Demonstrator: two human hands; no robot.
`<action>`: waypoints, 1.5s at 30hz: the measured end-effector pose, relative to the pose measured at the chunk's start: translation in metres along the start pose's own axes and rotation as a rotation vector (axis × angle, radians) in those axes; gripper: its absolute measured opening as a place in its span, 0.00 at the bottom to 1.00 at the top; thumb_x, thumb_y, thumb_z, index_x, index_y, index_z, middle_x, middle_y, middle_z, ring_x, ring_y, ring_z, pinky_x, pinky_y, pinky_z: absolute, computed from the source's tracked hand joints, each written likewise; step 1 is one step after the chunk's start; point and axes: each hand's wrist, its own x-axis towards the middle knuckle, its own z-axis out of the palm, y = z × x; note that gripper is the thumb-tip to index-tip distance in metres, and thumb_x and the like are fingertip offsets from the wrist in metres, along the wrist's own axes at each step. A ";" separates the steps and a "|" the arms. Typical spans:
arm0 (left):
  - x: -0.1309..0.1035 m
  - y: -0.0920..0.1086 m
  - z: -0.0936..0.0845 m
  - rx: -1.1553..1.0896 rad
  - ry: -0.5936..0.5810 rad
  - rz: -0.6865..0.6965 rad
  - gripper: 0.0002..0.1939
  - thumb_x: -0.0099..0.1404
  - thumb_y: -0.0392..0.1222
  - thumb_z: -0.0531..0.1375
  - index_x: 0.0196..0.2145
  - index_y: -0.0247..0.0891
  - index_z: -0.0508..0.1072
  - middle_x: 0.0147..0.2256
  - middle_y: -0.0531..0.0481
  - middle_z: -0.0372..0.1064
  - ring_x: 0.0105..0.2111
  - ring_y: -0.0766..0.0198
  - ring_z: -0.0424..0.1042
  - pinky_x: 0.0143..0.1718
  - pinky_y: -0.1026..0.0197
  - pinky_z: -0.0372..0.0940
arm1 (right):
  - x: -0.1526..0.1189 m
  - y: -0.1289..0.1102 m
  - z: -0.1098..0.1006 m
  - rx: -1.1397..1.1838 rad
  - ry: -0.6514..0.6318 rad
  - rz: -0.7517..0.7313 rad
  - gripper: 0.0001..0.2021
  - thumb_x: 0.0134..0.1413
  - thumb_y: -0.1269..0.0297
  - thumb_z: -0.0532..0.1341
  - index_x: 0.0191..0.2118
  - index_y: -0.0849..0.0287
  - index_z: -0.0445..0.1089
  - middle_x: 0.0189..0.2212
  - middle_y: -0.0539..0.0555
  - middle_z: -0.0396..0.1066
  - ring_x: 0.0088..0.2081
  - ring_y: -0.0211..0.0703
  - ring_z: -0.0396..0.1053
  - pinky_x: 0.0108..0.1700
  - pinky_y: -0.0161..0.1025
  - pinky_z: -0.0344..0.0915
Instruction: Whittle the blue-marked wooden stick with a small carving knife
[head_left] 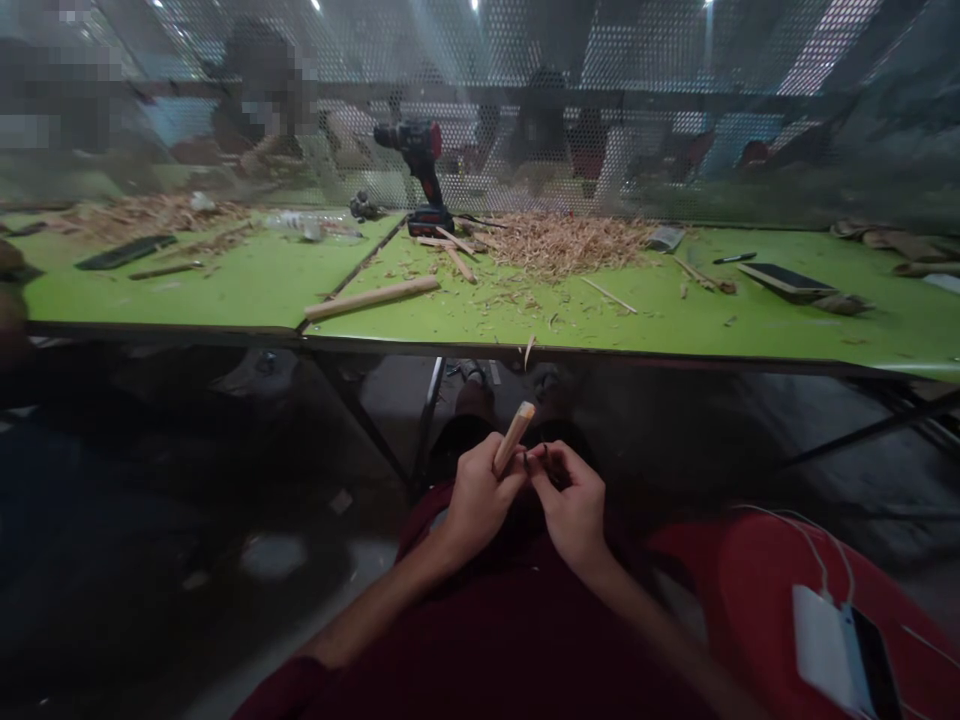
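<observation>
My left hand is wrapped round a pale wooden stick that points up and away from me over my lap. Its lower end is hidden in the palm. Close beside it, my right hand is closed in a pinch, its fingertips almost meeting those of the left. Something small and dark shows at these fingertips, too small to name. Beyond both hands, a curled wood shaving hangs at the front edge of the green table.
On the table are a cordless drill, a heap of wood shavings, a thicker wooden rod, a plastic bottle and a phone. Behind stands a perforated screen. A red stool at right carries a power bank.
</observation>
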 end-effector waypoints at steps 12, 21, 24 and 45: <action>-0.001 -0.002 0.001 0.011 0.022 0.004 0.01 0.59 0.36 0.59 0.30 0.36 0.71 0.25 0.54 0.67 0.26 0.67 0.65 0.30 0.65 0.59 | 0.001 -0.004 0.000 0.024 -0.014 0.008 0.09 0.58 0.60 0.61 0.31 0.59 0.70 0.26 0.50 0.67 0.29 0.38 0.65 0.32 0.35 0.62; 0.001 0.003 -0.001 -0.001 0.030 0.031 0.00 0.59 0.35 0.59 0.30 0.37 0.70 0.25 0.55 0.65 0.26 0.68 0.63 0.30 0.64 0.58 | 0.001 -0.006 -0.002 0.052 -0.001 0.052 0.08 0.57 0.60 0.62 0.32 0.59 0.71 0.27 0.50 0.68 0.30 0.39 0.65 0.33 0.35 0.62; 0.001 0.003 -0.002 0.007 0.025 0.038 0.01 0.59 0.35 0.59 0.29 0.37 0.70 0.25 0.54 0.65 0.26 0.67 0.63 0.30 0.64 0.58 | 0.000 -0.006 -0.002 0.064 -0.017 0.057 0.08 0.57 0.60 0.62 0.31 0.59 0.71 0.26 0.50 0.67 0.30 0.38 0.64 0.33 0.35 0.62; 0.000 -0.004 -0.002 0.044 -0.021 0.054 0.04 0.63 0.36 0.56 0.31 0.37 0.70 0.28 0.52 0.68 0.28 0.66 0.67 0.31 0.63 0.60 | 0.001 -0.007 -0.005 0.057 -0.041 0.003 0.09 0.58 0.60 0.60 0.31 0.59 0.72 0.26 0.50 0.66 0.29 0.38 0.62 0.32 0.35 0.60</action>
